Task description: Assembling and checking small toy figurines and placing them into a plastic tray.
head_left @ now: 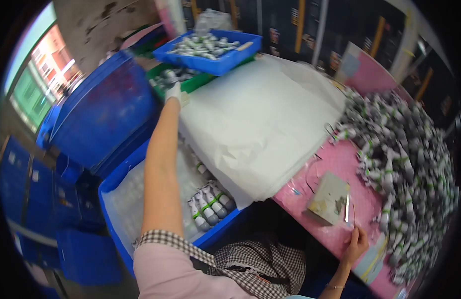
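My left arm stretches far forward. My left hand (173, 92), in a white glove, is at the edge of a green tray (200, 81) that holds grey-and-white tubes (166, 75). Its fingers reach those tubes, but the grip is hidden. A blue tray (240, 54) with more tubes rests on top of the green one. My right hand (357, 242) lies with curled fingers on the near edge of the pink table (340, 159), beside a grey block (329, 197) and a thin metal blade (347, 208).
A large heap of tubes (405, 164) covers the table's right side. White sheeting (260, 119) drapes over the middle. Below my left arm a blue crate (115, 179), lined with plastic, holds a few tubes (208, 207). Blue bins (105, 109) stand at left.
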`<state>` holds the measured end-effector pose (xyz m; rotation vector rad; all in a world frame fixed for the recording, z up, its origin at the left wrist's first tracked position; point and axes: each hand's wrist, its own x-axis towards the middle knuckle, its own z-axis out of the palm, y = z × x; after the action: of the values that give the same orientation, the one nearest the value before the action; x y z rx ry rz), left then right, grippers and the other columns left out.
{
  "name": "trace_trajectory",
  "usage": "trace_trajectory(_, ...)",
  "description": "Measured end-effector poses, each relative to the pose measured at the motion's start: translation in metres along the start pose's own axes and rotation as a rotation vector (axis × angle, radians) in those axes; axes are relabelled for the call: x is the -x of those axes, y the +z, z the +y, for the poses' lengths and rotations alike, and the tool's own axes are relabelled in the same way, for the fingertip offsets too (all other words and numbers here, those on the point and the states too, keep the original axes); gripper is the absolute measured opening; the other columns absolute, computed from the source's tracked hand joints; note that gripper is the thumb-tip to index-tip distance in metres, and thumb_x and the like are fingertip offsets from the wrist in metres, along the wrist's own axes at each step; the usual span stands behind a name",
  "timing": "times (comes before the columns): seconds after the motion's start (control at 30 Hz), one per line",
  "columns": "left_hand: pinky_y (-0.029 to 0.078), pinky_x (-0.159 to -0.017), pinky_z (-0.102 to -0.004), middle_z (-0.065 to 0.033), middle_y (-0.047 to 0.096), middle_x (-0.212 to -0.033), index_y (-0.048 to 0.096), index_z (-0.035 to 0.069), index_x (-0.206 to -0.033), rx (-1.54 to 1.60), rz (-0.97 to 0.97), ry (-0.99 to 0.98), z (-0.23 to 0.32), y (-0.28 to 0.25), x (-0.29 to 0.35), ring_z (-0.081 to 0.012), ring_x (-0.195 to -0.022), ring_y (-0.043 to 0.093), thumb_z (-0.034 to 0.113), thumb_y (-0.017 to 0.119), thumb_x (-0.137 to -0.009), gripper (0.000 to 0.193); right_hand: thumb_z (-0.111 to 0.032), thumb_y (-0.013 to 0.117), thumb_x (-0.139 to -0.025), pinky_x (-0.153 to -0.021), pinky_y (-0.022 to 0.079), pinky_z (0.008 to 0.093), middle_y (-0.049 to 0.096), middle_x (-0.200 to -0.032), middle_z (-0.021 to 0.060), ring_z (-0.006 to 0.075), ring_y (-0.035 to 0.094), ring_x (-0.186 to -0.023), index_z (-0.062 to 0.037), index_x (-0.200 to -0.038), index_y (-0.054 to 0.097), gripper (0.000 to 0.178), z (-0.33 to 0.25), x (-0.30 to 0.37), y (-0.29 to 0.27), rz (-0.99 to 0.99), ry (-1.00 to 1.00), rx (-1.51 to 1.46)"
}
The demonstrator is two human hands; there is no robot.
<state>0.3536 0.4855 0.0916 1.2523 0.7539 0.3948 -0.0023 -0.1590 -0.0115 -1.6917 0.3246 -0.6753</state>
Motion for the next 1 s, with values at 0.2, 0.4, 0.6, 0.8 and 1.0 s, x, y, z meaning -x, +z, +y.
trace_trajectory(0.2,0.052,-0.069,-0.0277,-0.0086,0.064,-0.094,0.058,0.002,-0.115,-0.439,-0.477,0.403,-0.059,0.043,0.062,-0.017,-0.083,0.063,0.023,0.06,-0.089,0.034,-0.007,0.06,-0.086,-0.045,0.037,0.0195,0.057,-0.066,0.0,0.0049,0.048,-0.05,0.0009,-0.094,0.065,0.012,-0.02,-0.016,0.028,-0.075,0.105,-0.096)
trace_trajectory(0.4,0.049,-0.068,-0.0326,-0.0172,0.065,-0.088,0.063,0.002,-0.107,-1.098,-0.986,1.34,-0.028,0.094,0.254,-0.0258,-0.076,0.064,0.013,0.061,-0.086,0.023,-0.009,0.065,-0.078,-0.063,0.044,0.0293,0.061,-0.08,0.0064,0.0182,0.058,-0.071,-0.0065,-0.102,0.064,0.024,-0.036,-0.057,-0.042,0.377,-0.422,0.618)
trace_trajectory(0.6,0.049,-0.07,-0.0312,-0.0145,0.066,-0.089,0.064,0.003,-0.105,-0.828,-1.331,1.344,-0.074,0.13,0.354,-0.023,-0.08,0.064,0.011,0.065,-0.083,0.023,-0.026,0.068,-0.072,-0.081,0.036,0.0424,0.062,-0.087,0.0083,0.029,0.055,-0.089,-0.0109,-0.119,0.053,0.052,-0.049,-0.079,-0.048,0.096,-0.148,1.335)
trace_trajectory(0.8,0.049,-0.071,-0.0386,-0.0151,0.063,-0.091,0.059,0.004,-0.108,-0.347,-1.509,1.5,-0.11,0.164,0.503,-0.0338,-0.084,0.061,0.004,0.066,-0.072,0.037,-0.038,0.051,-0.093,-0.054,0.046,0.0268,0.065,-0.081,0.007,0.0131,0.057,-0.061,-0.0088,-0.119,0.049,0.04,-0.08,-0.04,-0.071,-0.072,0.313,-0.402)
trace_trajectory(1.0,0.048,-0.079,-0.0397,-0.0156,0.061,-0.099,0.053,0.005,-0.119,-0.433,-1.539,1.508,-0.133,0.182,0.545,-0.0338,-0.088,0.06,-0.001,0.064,-0.071,0.049,-0.045,0.036,-0.097,-0.044,0.056,0.0314,0.062,-0.103,0.0183,0.0272,0.066,-0.07,-0.0044,-0.126,0.044,0.051,-0.142,-0.013,-0.056,-0.663,0.608,-1.076)
